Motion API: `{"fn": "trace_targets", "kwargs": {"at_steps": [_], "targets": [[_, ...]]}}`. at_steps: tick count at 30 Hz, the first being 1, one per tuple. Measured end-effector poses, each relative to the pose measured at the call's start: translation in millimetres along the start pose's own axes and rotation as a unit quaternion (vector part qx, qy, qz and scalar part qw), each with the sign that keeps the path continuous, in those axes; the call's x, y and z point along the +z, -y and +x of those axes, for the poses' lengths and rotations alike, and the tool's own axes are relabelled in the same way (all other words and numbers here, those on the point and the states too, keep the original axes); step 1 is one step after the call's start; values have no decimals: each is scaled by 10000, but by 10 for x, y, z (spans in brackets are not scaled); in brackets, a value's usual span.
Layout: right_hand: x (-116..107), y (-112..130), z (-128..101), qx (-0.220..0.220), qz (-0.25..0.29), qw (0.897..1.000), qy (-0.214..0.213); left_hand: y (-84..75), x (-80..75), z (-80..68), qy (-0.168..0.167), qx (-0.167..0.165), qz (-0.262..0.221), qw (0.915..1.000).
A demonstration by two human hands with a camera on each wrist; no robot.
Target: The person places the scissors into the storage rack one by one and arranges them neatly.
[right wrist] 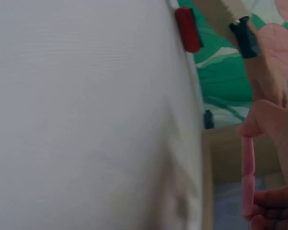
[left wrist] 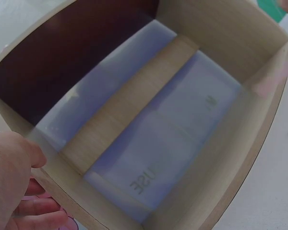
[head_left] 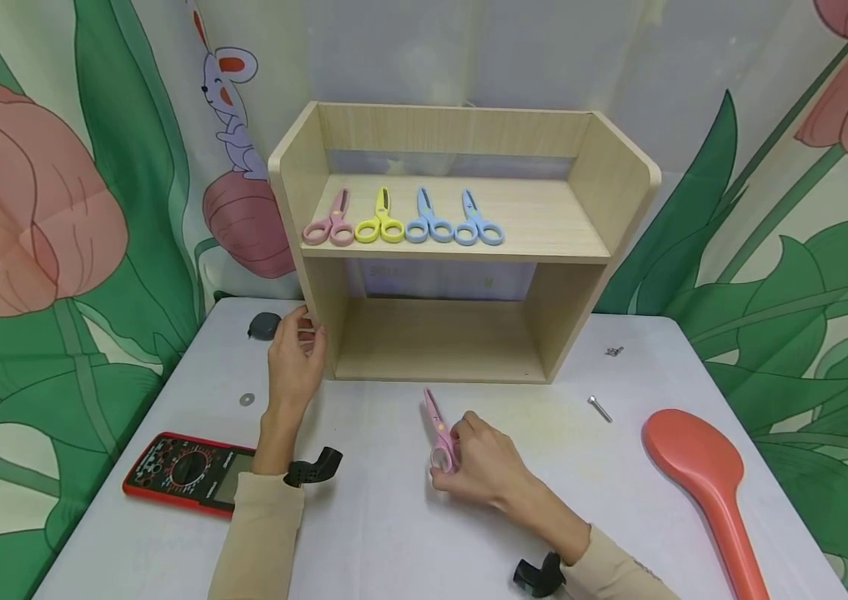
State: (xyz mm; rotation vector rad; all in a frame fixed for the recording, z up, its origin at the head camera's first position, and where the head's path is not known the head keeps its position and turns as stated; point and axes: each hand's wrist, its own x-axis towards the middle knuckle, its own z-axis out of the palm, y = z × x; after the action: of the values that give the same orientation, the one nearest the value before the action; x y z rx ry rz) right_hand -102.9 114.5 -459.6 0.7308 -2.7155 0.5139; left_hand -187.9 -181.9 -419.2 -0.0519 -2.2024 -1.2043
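Observation:
My right hand (head_left: 487, 462) pinches a pair of pink scissors (head_left: 440, 435) by the handles above the table, in front of the shelf. In the right wrist view the pink scissors (right wrist: 248, 175) appear edge-on between thumb and fingers. My left hand (head_left: 294, 364) holds the left side panel of a small two-tier wooden shelf (head_left: 439, 258). In the left wrist view the left hand (left wrist: 19, 187) has its thumb at the panel's edge and its fingers outside it. On the upper board lie pink scissors (head_left: 330, 223), yellow scissors (head_left: 380, 223) and two blue pairs (head_left: 427, 221), side by side, blades pointing back.
A red-and-black multimeter (head_left: 187, 471) lies left of the left forearm. A grey washer (head_left: 247, 399) and a dark round object (head_left: 264, 326) are near the left hand. Right of the shelf lie a bolt (head_left: 599, 408), small metal pieces (head_left: 614, 352) and a red spoon-shaped utensil (head_left: 701, 467).

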Motion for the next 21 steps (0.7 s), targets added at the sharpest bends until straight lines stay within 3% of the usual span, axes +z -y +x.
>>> {"fn": "trace_targets", "kwargs": {"at_steps": [6,12,21], "targets": [[-362,30,194,-630,369,9914,-1085,6,0,-6,-34,13,84,10000],[-844,1,451,-1094,558,9766,-1763,4,1,-8,-3,-11,94,10000],[-1463,-190,941,-978,603,9585,-2610,-9,-4,-10,38,-42,8,10000]]}}
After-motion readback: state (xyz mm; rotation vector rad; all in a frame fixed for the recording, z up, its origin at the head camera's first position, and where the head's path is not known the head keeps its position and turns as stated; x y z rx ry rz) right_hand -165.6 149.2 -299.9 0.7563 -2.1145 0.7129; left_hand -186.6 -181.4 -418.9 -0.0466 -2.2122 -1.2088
